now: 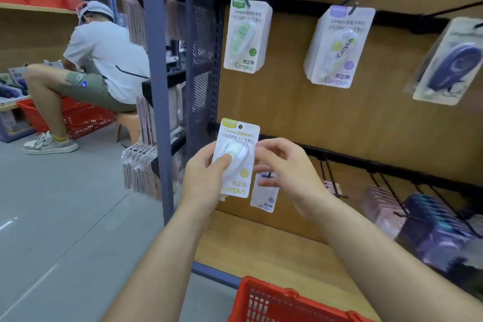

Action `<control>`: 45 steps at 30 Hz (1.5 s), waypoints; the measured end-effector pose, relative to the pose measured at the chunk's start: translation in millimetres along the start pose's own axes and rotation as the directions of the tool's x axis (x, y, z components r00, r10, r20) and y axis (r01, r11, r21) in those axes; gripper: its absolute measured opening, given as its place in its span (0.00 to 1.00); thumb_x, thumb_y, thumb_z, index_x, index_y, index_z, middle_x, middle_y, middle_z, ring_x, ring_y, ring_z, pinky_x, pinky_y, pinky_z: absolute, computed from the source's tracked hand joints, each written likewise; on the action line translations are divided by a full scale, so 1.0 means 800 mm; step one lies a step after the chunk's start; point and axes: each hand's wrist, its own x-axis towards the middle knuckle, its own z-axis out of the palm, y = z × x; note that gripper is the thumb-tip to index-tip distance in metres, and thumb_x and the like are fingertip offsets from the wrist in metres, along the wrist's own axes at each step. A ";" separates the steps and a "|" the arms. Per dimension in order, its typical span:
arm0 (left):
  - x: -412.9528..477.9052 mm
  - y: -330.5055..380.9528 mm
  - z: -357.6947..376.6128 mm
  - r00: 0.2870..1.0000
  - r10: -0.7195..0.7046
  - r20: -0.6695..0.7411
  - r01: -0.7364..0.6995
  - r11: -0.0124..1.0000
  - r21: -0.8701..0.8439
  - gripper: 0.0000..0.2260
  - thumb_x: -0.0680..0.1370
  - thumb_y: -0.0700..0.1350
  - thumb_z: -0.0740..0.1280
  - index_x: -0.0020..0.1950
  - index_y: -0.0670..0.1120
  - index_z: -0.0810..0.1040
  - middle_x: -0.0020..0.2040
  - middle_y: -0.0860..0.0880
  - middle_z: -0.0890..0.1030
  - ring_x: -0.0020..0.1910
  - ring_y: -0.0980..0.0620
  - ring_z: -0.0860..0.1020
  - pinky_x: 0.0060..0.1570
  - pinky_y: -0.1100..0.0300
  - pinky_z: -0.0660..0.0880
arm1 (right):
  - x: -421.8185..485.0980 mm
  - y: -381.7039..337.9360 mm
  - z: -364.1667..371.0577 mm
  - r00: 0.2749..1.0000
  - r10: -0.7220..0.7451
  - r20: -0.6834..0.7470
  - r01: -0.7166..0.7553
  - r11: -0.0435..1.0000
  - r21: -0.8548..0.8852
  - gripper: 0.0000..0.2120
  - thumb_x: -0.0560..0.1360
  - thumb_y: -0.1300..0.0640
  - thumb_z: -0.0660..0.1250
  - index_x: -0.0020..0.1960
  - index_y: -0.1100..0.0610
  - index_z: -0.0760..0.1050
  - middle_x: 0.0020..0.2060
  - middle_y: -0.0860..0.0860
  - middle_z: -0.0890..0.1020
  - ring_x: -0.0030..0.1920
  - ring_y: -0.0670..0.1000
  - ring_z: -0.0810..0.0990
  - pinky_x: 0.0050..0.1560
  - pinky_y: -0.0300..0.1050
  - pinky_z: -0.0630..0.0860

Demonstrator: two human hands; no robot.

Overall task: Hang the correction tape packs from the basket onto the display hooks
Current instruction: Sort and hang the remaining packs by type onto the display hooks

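Just in front of the wooden display board [300,117], above the red basket [264,295], the person is holding one correction tape pack [236,159] upright, its printed face turned toward the camera. The left grip [203,178] is grasping it, with the thumb lying across the clear blister and the other fingers hidden behind the card. The right grip [287,167] is hovering at the pack's right edge with curled fingers; whether it is pinching the card or only brushing it cannot be told. The pack is looking light: a thin card backing under a domed plastic shell, so the card is likely bending easily near the top while the blister is feeling stiff and a little slick. The punched hole [240,126] near the top edge is sitting free of both grips, and taking hold low on the card or by its side edges is probably the way to leave it clear for a hook. A green pack [247,34] and a purple pack [337,46] are hanging on the upper hooks [246,2], and a small pack [264,197] is hanging on a lower hook [268,175] just behind the right grip.
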 end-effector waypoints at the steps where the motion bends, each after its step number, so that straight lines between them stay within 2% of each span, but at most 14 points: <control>1: -0.009 0.000 0.013 0.999 -0.010 0.034 0.011 1.000 -0.016 0.17 0.82 0.35 0.63 0.54 0.56 0.86 0.53 0.50 0.87 0.55 0.43 0.85 0.54 0.45 0.82 | -0.013 0.009 -0.009 0.999 -0.009 -0.044 0.011 0.999 0.031 0.08 0.79 0.56 0.72 0.57 0.54 0.78 0.52 0.51 0.84 0.48 0.50 0.86 0.42 0.44 0.84; 3: -0.028 0.000 0.039 0.996 -0.005 0.092 0.010 0.999 -0.051 0.18 0.82 0.34 0.63 0.53 0.56 0.86 0.54 0.49 0.87 0.55 0.44 0.85 0.54 0.45 0.82 | -0.031 0.024 -0.030 0.992 0.004 -0.126 0.006 0.997 0.081 0.13 0.76 0.56 0.76 0.57 0.52 0.76 0.52 0.49 0.82 0.51 0.49 0.85 0.45 0.48 0.85; 5: -0.048 -0.003 0.070 0.994 0.008 0.105 0.000 0.997 -0.072 0.15 0.82 0.33 0.64 0.59 0.50 0.83 0.52 0.51 0.88 0.52 0.51 0.86 0.46 0.56 0.82 | -0.049 0.032 -0.055 0.991 0.019 -0.135 -0.007 0.996 0.091 0.15 0.75 0.56 0.76 0.58 0.52 0.75 0.53 0.49 0.84 0.53 0.50 0.85 0.48 0.52 0.85; 8: -0.074 -0.009 0.118 0.989 -0.025 0.143 0.037 0.996 -0.083 0.13 0.81 0.35 0.67 0.63 0.45 0.79 0.50 0.53 0.88 0.47 0.57 0.86 0.40 0.67 0.79 | -0.077 0.035 -0.105 0.985 -0.022 -0.172 0.029 0.999 0.041 0.10 0.77 0.59 0.75 0.55 0.51 0.78 0.49 0.47 0.87 0.50 0.49 0.86 0.45 0.47 0.83; 11: -0.093 -0.010 0.165 0.962 0.002 0.273 -0.008 1.000 0.020 0.12 0.81 0.36 0.68 0.59 0.51 0.81 0.47 0.56 0.88 0.47 0.59 0.85 0.44 0.67 0.78 | -0.103 0.032 -0.166 0.958 -0.068 -0.280 0.075 0.997 0.012 0.10 0.76 0.61 0.75 0.54 0.52 0.80 0.47 0.46 0.87 0.50 0.49 0.86 0.50 0.47 0.83; 15: -0.103 0.003 0.232 0.899 0.063 0.434 -0.162 0.968 0.194 0.13 0.78 0.37 0.73 0.53 0.55 0.82 0.45 0.59 0.87 0.46 0.60 0.83 0.42 0.65 0.79 | -0.139 0.026 -0.253 0.906 -0.052 -0.419 0.081 0.995 0.052 0.13 0.75 0.61 0.76 0.58 0.56 0.80 0.46 0.51 0.88 0.46 0.51 0.88 0.44 0.43 0.82; 18: -0.111 0.019 0.285 0.813 0.105 0.573 -0.319 0.903 0.288 0.13 0.75 0.46 0.72 0.56 0.62 0.83 0.49 0.59 0.87 0.49 0.56 0.84 0.49 0.56 0.82 | -0.163 0.024 -0.310 0.870 -0.043 -0.491 0.096 0.992 0.083 0.13 0.76 0.60 0.76 0.59 0.57 0.80 0.47 0.52 0.88 0.47 0.53 0.88 0.45 0.48 0.82; 21: -0.120 0.032 0.333 0.723 0.093 0.684 -0.471 0.792 0.389 0.17 0.79 0.45 0.71 0.64 0.62 0.80 0.51 0.62 0.85 0.51 0.63 0.82 0.58 0.59 0.78 | -0.184 0.022 -0.365 0.817 -0.057 -0.574 0.132 0.987 0.089 0.11 0.78 0.60 0.73 0.59 0.56 0.79 0.45 0.52 0.88 0.46 0.53 0.88 0.44 0.49 0.84; 24: -0.128 0.048 0.379 0.685 0.090 0.723 -0.558 0.703 0.441 0.19 0.79 0.47 0.70 0.70 0.57 0.78 0.53 0.61 0.83 0.50 0.61 0.81 0.59 0.59 0.77 | -0.199 0.016 -0.430 0.750 -0.057 -0.659 0.154 0.984 0.090 0.11 0.80 0.59 0.71 0.62 0.55 0.77 0.46 0.49 0.89 0.48 0.51 0.88 0.48 0.52 0.84; 27: -0.129 0.052 0.422 0.638 0.080 0.766 -0.633 0.621 0.463 0.19 0.80 0.50 0.69 0.71 0.55 0.76 0.59 0.59 0.81 0.51 0.64 0.79 0.52 0.69 0.73 | -0.210 0.023 -0.495 0.687 -0.073 -0.722 0.156 0.987 0.048 0.10 0.81 0.59 0.70 0.61 0.54 0.77 0.47 0.50 0.88 0.48 0.50 0.88 0.50 0.54 0.84; 31: -0.131 0.024 0.466 0.601 0.031 0.799 -0.697 0.510 0.505 0.19 0.80 0.51 0.69 0.72 0.53 0.76 0.62 0.55 0.81 0.56 0.57 0.79 0.57 0.61 0.73 | -0.233 0.061 -0.554 0.622 -0.031 -0.783 0.102 0.994 0.042 0.09 0.81 0.59 0.69 0.60 0.50 0.77 0.45 0.46 0.88 0.47 0.47 0.88 0.48 0.50 0.83; 37: -0.140 -0.070 0.502 0.583 -0.111 0.805 -0.723 0.380 0.577 0.21 0.80 0.53 0.69 0.73 0.54 0.74 0.69 0.54 0.77 0.65 0.52 0.76 0.65 0.55 0.73 | -0.259 0.161 -0.592 0.578 0.103 -0.810 -0.019 0.993 0.113 0.09 0.82 0.58 0.67 0.61 0.50 0.75 0.45 0.48 0.87 0.49 0.49 0.86 0.53 0.52 0.81; 40: -0.146 -0.115 0.513 0.559 -0.181 0.809 -0.726 0.364 0.583 0.20 0.80 0.53 0.69 0.71 0.53 0.76 0.68 0.52 0.79 0.65 0.51 0.76 0.65 0.53 0.73 | -0.262 0.214 -0.603 0.581 0.177 -0.794 -0.111 0.984 0.138 0.10 0.83 0.59 0.66 0.63 0.51 0.75 0.47 0.50 0.87 0.50 0.51 0.86 0.52 0.52 0.80; 45: -0.150 -0.174 0.530 0.521 -0.228 0.822 -0.749 0.339 0.569 0.19 0.81 0.51 0.69 0.71 0.51 0.77 0.70 0.52 0.78 0.68 0.50 0.75 0.67 0.57 0.71 | -0.256 0.286 -0.619 0.628 0.304 -0.716 -0.284 0.947 0.153 0.09 0.82 0.61 0.64 0.58 0.48 0.74 0.53 0.56 0.84 0.53 0.55 0.84 0.48 0.50 0.79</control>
